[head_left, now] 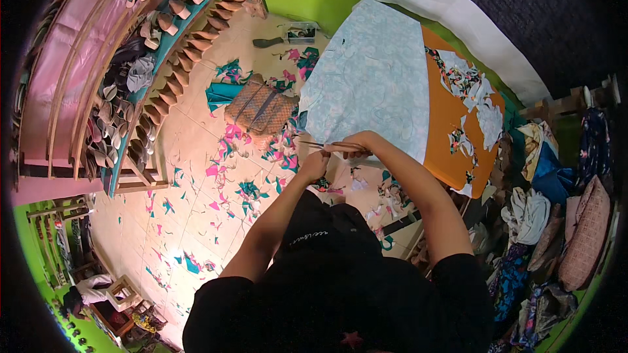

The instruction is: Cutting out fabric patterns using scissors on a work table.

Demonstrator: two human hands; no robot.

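My right hand is closed on what looks like a pair of scissors, whose thin dark blades point left. Close against its fingertips is my left hand, with its fingers pinched together; whatever is in them is too small to make out. Just beyond both hands, a large pale blue patterned cloth lies spread over an orange-topped table and hangs over its near left side.
White and dark floral scraps lie on the table's right side. A woven brown stool stands among teal and pink scraps on the tiled floor. Shoe racks line the left. Piled fabrics crowd the right. A person is at lower left.
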